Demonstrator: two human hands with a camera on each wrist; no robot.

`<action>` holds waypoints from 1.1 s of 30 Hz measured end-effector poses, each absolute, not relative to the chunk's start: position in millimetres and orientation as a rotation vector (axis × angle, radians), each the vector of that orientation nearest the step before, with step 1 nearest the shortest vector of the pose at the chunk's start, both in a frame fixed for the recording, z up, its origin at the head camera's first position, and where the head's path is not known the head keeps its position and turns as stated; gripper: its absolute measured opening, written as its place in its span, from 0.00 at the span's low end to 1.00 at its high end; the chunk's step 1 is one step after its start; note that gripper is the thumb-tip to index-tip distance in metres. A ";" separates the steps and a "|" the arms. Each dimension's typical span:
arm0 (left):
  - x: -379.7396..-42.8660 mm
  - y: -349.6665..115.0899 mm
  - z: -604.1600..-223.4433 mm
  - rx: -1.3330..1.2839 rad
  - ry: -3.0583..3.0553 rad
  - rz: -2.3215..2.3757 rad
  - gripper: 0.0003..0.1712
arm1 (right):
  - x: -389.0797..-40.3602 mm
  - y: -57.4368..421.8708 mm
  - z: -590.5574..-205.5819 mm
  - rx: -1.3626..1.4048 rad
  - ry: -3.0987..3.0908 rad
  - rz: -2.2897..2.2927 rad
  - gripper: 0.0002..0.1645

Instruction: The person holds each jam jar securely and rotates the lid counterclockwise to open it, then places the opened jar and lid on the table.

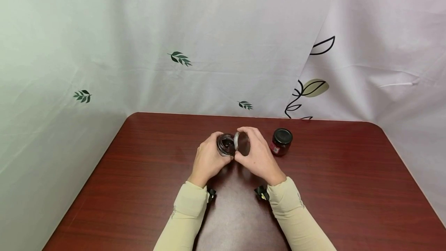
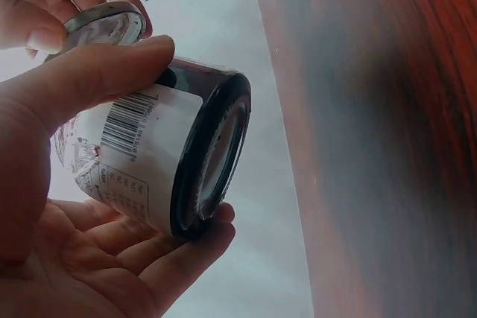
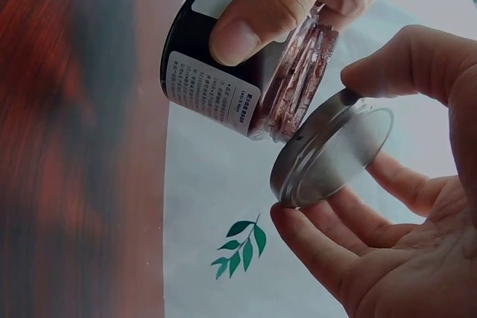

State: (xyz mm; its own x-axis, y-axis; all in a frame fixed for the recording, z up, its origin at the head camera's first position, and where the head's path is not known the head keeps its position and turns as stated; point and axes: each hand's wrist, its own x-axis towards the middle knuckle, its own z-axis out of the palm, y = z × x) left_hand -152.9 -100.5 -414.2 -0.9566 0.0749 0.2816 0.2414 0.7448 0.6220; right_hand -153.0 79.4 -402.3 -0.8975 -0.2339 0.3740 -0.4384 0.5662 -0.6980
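Left hand [image 1: 209, 158] curls its fingers round an open glass jar [image 2: 160, 150]; beside them, right hand [image 1: 258, 159] pinches a metal lid [image 3: 332, 150].

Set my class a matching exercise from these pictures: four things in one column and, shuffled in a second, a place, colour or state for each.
Things:
1. Open jar
2. Metal lid
3. Other jar
4. Tabletop

Descriptions:
A. Reddish-brown
B. Held by the right hand
C. Gripped by the left hand
D. Standing to the right of both hands in the head view

Right pairs: 1-C, 2-B, 3-D, 4-A
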 end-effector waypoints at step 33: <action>-155.2 -106.1 -413.3 -0.175 -2.705 -1.017 0.43 | -154.7 80.1 -404.2 0.522 -2.558 1.264 0.38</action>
State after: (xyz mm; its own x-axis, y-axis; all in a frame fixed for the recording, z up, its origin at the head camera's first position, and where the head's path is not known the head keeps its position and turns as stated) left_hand -155.2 -106.1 -413.3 -0.9625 0.0251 0.2701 0.1968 0.7498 0.6317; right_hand -154.7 80.1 -404.2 -0.9072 -0.2087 0.3653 -0.4169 0.5621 -0.7143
